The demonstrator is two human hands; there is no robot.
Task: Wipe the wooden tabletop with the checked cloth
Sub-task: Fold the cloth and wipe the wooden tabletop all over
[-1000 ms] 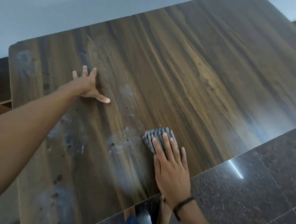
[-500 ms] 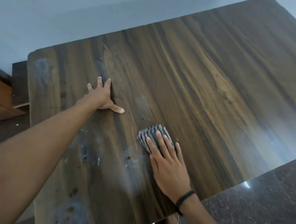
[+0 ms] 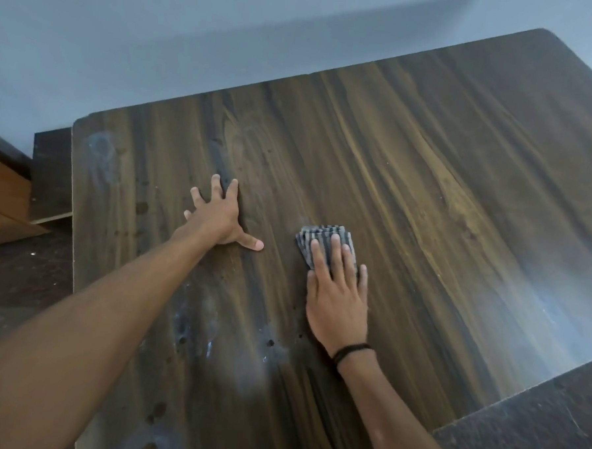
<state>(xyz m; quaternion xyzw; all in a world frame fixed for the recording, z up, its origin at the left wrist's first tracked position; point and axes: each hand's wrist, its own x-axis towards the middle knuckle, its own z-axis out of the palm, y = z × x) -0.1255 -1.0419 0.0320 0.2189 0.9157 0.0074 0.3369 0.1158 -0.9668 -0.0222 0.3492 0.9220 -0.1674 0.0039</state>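
Observation:
The wooden tabletop [image 3: 443,197] fills most of the head view, dark brown with lighter grain streaks. A folded grey checked cloth [image 3: 321,237] lies on it near the middle. My right hand [image 3: 335,295] presses flat on the cloth with straight fingers, covering its near half. My left hand [image 3: 219,217] rests flat on the wood to the left of the cloth, fingers spread, holding nothing. Pale dusty smears and dark spots [image 3: 206,339] mark the wood near my left forearm and at the far left corner.
A grey wall [image 3: 194,47] stands behind the table's far edge. Dark speckled floor [image 3: 534,436] shows at the lower right past the near edge. Brown wooden furniture [image 3: 1,202] stands to the left of the table.
My right hand has pushed the cloth away from the near edge, farther onto the table and closer to my left hand. The left hand stays planted on the wood.

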